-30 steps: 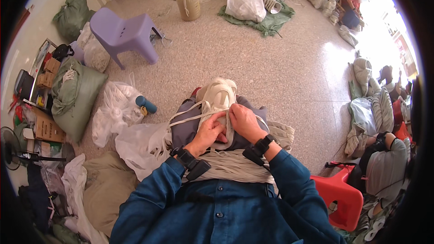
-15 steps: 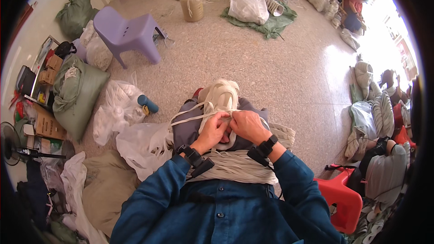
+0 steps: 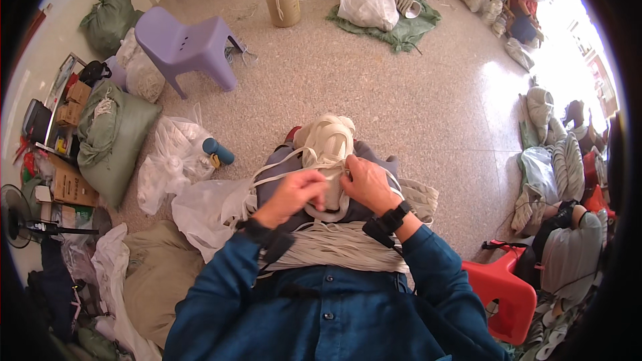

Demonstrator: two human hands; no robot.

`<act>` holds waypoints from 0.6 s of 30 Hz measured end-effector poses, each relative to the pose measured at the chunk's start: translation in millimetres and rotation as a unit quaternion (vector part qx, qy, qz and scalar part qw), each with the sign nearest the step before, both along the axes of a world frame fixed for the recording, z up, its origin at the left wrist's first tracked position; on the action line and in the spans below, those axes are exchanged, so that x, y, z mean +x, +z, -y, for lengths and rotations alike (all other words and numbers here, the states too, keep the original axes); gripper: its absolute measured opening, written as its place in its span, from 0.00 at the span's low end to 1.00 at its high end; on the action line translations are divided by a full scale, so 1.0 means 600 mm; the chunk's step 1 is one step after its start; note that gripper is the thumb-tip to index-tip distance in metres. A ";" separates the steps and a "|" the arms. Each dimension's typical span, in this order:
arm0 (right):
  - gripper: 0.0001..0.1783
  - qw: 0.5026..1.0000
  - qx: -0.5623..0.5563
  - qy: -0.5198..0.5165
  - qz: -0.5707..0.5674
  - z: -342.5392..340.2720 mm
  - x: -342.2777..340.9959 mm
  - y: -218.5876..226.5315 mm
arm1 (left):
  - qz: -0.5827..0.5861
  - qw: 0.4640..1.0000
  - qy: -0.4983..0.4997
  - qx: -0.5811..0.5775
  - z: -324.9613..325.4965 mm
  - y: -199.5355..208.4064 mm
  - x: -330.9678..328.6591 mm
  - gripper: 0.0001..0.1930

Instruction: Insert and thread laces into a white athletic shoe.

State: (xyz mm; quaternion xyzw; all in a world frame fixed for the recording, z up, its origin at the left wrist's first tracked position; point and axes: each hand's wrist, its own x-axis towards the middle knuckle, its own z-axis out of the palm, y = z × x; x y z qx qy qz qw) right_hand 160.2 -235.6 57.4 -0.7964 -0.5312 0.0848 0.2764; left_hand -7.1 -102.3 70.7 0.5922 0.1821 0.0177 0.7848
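On my lap lies a stack of cream, rounded pieces (image 3: 326,135), looped and nested, with a loose cream cord (image 3: 275,172) trailing off its left side. My right hand (image 3: 369,184) is closed at the stack's right edge, thumb and fingertips pinching the cream cord there. My left hand (image 3: 292,195) is lifted just left of the stack, fingers curled and blurred by motion; whether anything is in them is unclear. A thick bundle of cream strips (image 3: 334,247) lies across my lap close to my waist.
A white plastic bag (image 3: 210,217) and a blue bottle (image 3: 219,152) are at the left. The red stool (image 3: 501,291) stands at my right, beside piled cream coils (image 3: 567,167). Farther off are a purple chair (image 3: 184,50) and a large jug (image 3: 283,3). Other people sit at the back.
My left hand has drawn away from my right hand, toward the left and slightly nearer to me. The right hand stays at the stack, still pinching.
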 end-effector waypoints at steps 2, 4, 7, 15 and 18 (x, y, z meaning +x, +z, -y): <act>0.10 1.000 0.000 0.000 -0.012 0.002 -0.001 -0.002 | 0.098 0.976 0.103 -0.162 -0.053 0.024 -0.071 0.04; 0.11 1.000 0.025 0.003 -0.004 0.005 -0.002 -0.003 | 0.186 0.895 0.296 -0.276 -0.106 0.054 -0.134 0.07; 0.10 1.000 -0.009 -0.001 -0.025 0.002 -0.015 0.018 | 0.279 0.855 0.367 -0.235 -0.168 0.069 -0.230 0.08; 0.09 0.984 0.168 0.025 0.056 -0.012 0.006 0.002 | -0.041 0.963 0.228 0.138 -0.098 0.063 -0.171 0.06; 0.08 0.983 0.160 0.059 0.061 -0.008 0.008 0.006 | 0.000 0.902 0.142 0.408 -0.039 0.057 -0.095 0.05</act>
